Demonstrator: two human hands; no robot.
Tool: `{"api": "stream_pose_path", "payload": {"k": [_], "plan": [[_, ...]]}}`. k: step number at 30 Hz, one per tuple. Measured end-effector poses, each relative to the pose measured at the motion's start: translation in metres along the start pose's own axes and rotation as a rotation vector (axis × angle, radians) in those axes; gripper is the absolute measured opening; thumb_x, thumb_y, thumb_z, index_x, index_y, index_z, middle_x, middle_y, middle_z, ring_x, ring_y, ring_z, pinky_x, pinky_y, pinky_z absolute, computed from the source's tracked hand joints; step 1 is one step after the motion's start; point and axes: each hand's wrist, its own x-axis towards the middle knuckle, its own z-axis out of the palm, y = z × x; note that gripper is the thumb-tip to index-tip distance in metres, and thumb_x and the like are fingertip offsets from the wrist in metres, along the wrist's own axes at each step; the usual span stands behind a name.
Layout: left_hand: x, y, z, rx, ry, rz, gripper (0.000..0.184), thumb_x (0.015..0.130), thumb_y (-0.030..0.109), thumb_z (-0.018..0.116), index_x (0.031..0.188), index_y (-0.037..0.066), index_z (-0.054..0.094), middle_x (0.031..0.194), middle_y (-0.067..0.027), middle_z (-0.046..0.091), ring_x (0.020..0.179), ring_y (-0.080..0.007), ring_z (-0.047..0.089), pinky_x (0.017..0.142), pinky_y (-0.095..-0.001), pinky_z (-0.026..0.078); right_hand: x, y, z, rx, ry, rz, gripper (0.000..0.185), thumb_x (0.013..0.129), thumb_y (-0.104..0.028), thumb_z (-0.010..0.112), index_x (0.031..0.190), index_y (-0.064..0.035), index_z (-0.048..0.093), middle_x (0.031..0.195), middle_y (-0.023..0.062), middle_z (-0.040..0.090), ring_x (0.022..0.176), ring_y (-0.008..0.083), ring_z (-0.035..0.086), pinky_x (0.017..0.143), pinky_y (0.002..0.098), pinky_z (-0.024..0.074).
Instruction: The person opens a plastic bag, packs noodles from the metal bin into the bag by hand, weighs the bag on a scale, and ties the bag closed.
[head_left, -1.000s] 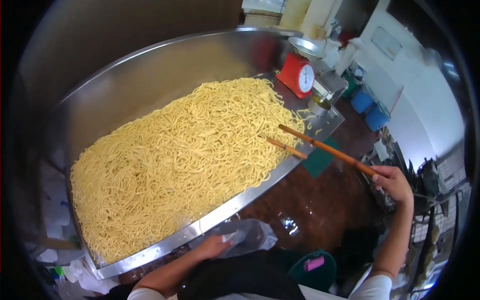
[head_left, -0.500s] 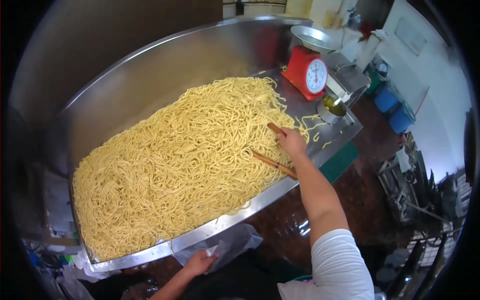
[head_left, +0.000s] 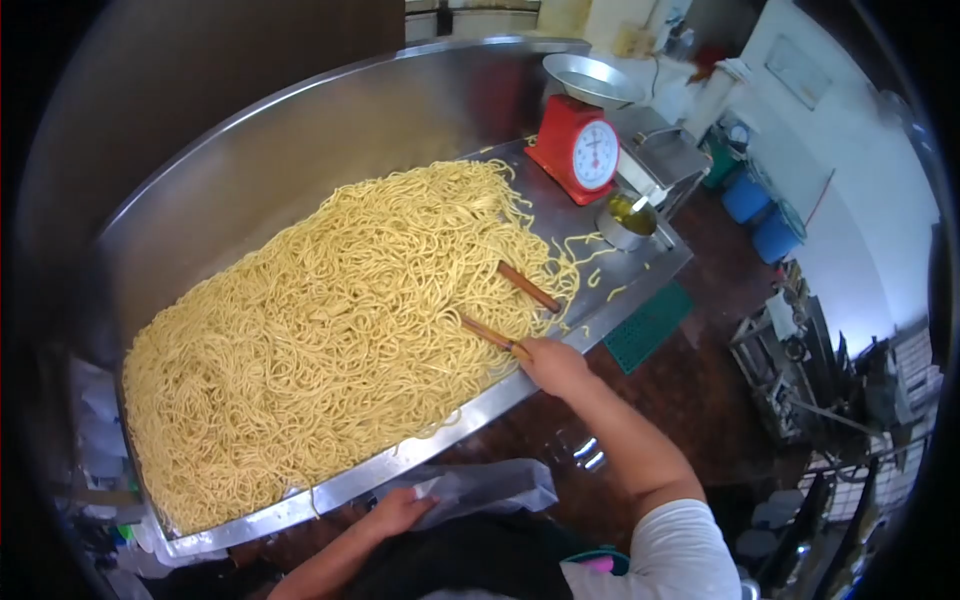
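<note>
A large heap of yellow noodles covers most of the steel tray table. My right hand is closed around the near end of a wooden stick, whose far end lies in the noodles. Another wooden stick rests on the heap just beyond, untouched by the hand. Below the table's front edge, my left hand is closed on a clear plastic bag, which hangs to its right.
At the table's far right stand a red dial scale with a metal pan and a metal bowl of yellowish liquid. Loose noodles lie near them. Beyond are a green mat, blue bins and a metal rack.
My right hand first laid the longer stick on the noodles, then let it go and took hold of the nearer stick. My left hand still holds the bag. The view has shifted.
</note>
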Motion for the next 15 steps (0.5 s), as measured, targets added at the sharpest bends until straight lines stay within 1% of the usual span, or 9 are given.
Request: {"api": "stream_pose_path", "payload": {"k": [1,3,4,5,7,11,12,14,15], "plan": [[-0.004,0.013,-0.003,-0.037,-0.003,0.013,0.035,0.094,0.039,0.058,0.102,0.007,0.069,0.083,-0.0098,0.068,0.078,-0.0178,0.061,0.076,-0.0336,0.049,-0.009,-0.004,-0.024,0.029,-0.088,-0.001,0.033,0.091,-0.035,0.051,0.106,-0.0087,0.062,0.106,0.0167,0.066,0.097,0.0354,0.063,0.082,0.0468,0.0502],[-0.017,0.056,-0.011,-0.115,-0.005,0.035,0.033,0.094,0.038,0.058,0.102,0.007,0.069,0.084,-0.0106,0.069,0.078,-0.0188,0.062,0.077,-0.0343,0.049,-0.046,-0.004,-0.098,-0.112,-0.108,0.043,0.022,0.085,-0.023,0.054,0.101,-0.0127,0.065,0.098,0.0161,0.068,0.092,0.0374,0.064,0.080,0.0479,0.0501],[-0.016,0.052,-0.011,-0.122,0.015,0.054,0.033,0.094,0.037,0.058,0.102,0.007,0.069,0.084,-0.0106,0.069,0.079,-0.0189,0.062,0.077,-0.0343,0.049,-0.061,0.010,-0.126,-0.210,-0.052,0.101,0.021,0.084,-0.018,0.054,0.102,-0.0132,0.065,0.099,0.0160,0.068,0.093,0.0372,0.064,0.081,0.0470,0.0504],[-0.014,0.045,-0.010,-0.132,0.037,0.074,0.032,0.094,0.036,0.058,0.102,0.007,0.068,0.085,-0.0107,0.069,0.079,-0.0189,0.062,0.077,-0.0343,0.049,-0.082,0.011,-0.161,-0.204,0.109,0.227,0.016,0.082,-0.013,0.055,0.094,-0.0115,0.065,0.092,0.0168,0.067,0.091,0.0371,0.064,0.079,0.0474,0.0503],[-0.014,0.045,-0.013,-0.135,0.058,0.083,0.032,0.094,0.036,0.058,0.104,0.006,0.068,0.086,-0.0107,0.069,0.080,-0.0190,0.062,0.078,-0.0343,0.049,-0.111,0.046,-0.208,-0.321,0.470,0.128,0.010,0.076,-0.005,0.057,0.084,-0.0087,0.060,0.081,0.0174,0.064,0.081,0.0371,0.063,0.068,0.0454,0.0473],[-0.022,0.051,-0.019,-0.137,0.084,0.059,0.035,0.094,0.037,0.058,0.107,0.006,0.067,0.090,-0.0104,0.069,0.084,-0.0187,0.062,0.080,-0.0340,0.048,-0.127,0.083,-0.256,-0.136,0.512,0.259,0.014,0.069,0.002,0.060,0.080,-0.0064,0.058,0.075,0.0125,0.062,0.074,0.0294,0.062,0.063,0.0383,0.0453],[-0.022,0.050,-0.018,-0.146,0.097,0.057,0.035,0.094,0.037,0.058,0.108,0.006,0.067,0.091,-0.0104,0.069,0.085,-0.0186,0.062,0.081,-0.0339,0.048,-0.119,0.090,-0.257,-0.065,0.499,0.270,0.015,0.069,-0.003,0.064,0.083,-0.0070,0.061,0.077,0.0116,0.063,0.078,0.0287,0.063,0.066,0.0380,0.0468],[-0.022,0.051,-0.017,-0.150,0.095,0.005,0.035,0.094,0.038,0.058,0.109,0.007,0.067,0.092,-0.0105,0.069,0.086,-0.0186,0.062,0.082,-0.0339,0.048,-0.077,0.118,-0.225,0.019,0.457,0.089,0.015,0.072,-0.010,0.068,0.087,-0.0063,0.065,0.079,0.0110,0.065,0.076,0.0243,0.062,0.066,0.0361,0.0470],[-0.022,0.053,-0.016,-0.150,0.092,-0.019,0.036,0.094,0.038,0.058,0.109,0.007,0.067,0.092,-0.0105,0.069,0.086,-0.0187,0.062,0.082,-0.0338,0.048,-0.053,0.110,-0.204,0.232,0.260,0.176,0.022,0.078,-0.018,0.070,0.094,-0.0044,0.067,0.080,0.0109,0.066,0.076,0.0227,0.063,0.069,0.0361,0.0484]]}}
